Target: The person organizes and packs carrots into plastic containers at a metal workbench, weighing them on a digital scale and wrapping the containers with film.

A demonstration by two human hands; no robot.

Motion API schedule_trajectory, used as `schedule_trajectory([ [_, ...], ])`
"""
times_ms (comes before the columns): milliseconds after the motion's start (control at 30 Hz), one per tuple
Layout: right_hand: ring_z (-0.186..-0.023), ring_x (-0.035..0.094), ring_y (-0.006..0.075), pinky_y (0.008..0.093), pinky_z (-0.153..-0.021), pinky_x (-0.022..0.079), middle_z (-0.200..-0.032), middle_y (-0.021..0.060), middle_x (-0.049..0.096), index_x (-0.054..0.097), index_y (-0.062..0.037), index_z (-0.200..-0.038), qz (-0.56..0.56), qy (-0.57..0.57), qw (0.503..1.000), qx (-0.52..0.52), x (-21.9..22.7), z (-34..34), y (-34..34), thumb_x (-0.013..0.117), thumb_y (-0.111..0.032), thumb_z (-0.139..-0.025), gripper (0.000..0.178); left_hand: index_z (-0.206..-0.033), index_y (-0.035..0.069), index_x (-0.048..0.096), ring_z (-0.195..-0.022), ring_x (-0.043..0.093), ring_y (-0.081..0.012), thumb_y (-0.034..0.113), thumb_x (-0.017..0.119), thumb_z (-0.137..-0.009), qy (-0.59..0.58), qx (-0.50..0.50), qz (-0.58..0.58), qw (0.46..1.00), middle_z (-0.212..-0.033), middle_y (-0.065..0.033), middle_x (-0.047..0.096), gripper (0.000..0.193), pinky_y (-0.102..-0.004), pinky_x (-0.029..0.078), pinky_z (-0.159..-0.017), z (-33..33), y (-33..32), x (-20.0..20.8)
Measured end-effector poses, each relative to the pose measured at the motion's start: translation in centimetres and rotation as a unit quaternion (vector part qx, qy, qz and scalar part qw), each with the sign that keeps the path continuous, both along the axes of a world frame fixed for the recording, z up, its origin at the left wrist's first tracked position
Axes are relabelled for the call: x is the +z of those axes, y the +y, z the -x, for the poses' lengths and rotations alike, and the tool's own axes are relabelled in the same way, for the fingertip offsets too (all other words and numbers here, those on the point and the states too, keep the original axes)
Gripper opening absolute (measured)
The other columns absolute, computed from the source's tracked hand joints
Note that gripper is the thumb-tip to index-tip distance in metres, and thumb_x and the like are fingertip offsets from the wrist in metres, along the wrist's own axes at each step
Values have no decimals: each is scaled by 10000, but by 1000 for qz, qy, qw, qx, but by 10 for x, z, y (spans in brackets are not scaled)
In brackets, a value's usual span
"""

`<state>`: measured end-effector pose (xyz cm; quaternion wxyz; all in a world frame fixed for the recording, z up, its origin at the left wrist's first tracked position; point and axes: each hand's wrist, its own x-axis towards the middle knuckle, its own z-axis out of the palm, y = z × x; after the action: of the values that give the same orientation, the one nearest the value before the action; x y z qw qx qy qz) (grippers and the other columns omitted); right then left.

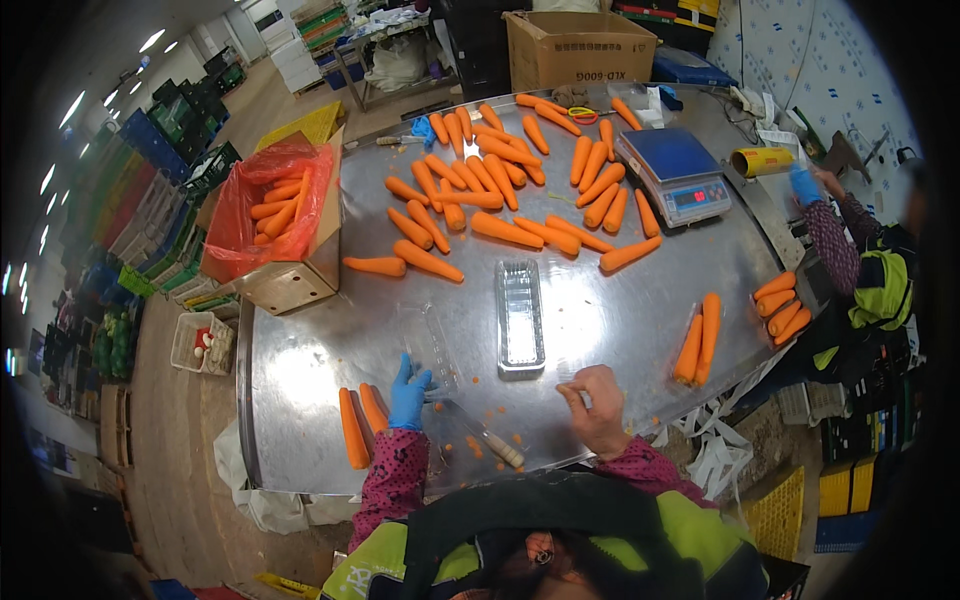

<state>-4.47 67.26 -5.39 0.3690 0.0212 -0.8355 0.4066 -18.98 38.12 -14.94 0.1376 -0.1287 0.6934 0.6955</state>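
My left hand (407,398), in a blue glove, hovers near the table's front edge with its fingers apart. It is close to a faint clear plastic tray (437,345); whether they touch, I cannot tell. Two carrots (353,430) lie left of this hand. My bare right hand (597,412) is closed, thumb and fingertips together; what they hold, if anything, is too small to make out. Between my hands a knife (502,450) with a pale handle lies among orange carrot bits. A clear plastic punnet (520,320) stands empty ahead. Many loose carrots (510,230) cover the table's far half.
A cardboard box lined with red plastic (270,210) holds carrots at left. A scale (675,175) stands at the far right. Packed carrots (699,340) and another pack (783,308) lie right. A co-worker's gloved hand (804,185) is near a yellow roll (762,162).
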Motion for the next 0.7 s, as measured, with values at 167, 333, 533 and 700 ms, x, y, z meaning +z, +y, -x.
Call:
schedule_trajectory([
  [167,-759,552,299,400,-688,427,-773,91,581,595,-39,-790,-59,-40,990,-118,-11,-21,35,747,-1,-767,158,-1509,16,386,-1392,395,-239,52,695,-866,251,43,210,944,-1526,-125,426,715,-383,326,-1151,0,-56,6],
  [333,-815,546,297,399,-730,414,-835,79,567,602,-60,-815,-112,-100,973,-174,-29,-54,62,706,-21,-787,114,-1555,6,253,-1431,377,-296,148,628,-966,419,409,468,662,-1612,-193,271,713,-371,294,-1188,-35,-151,94],
  [533,-855,532,296,400,-780,408,-865,79,550,602,-65,-852,-160,-159,960,-166,-71,-58,78,692,-50,-787,112,-1564,50,278,-1314,503,-304,195,644,-965,459,472,411,631,-1525,-167,423,717,-417,443,-1068,-49,-229,107],
  [700,-898,527,278,400,-828,402,-914,80,567,631,-63,-896,-154,-242,949,-129,-93,-58,89,715,-159,-809,154,-1559,91,340,-1323,464,-270,-37,505,-939,369,251,276,851,-1456,-195,467,655,-380,347,-1108,-42,-97,101],
])
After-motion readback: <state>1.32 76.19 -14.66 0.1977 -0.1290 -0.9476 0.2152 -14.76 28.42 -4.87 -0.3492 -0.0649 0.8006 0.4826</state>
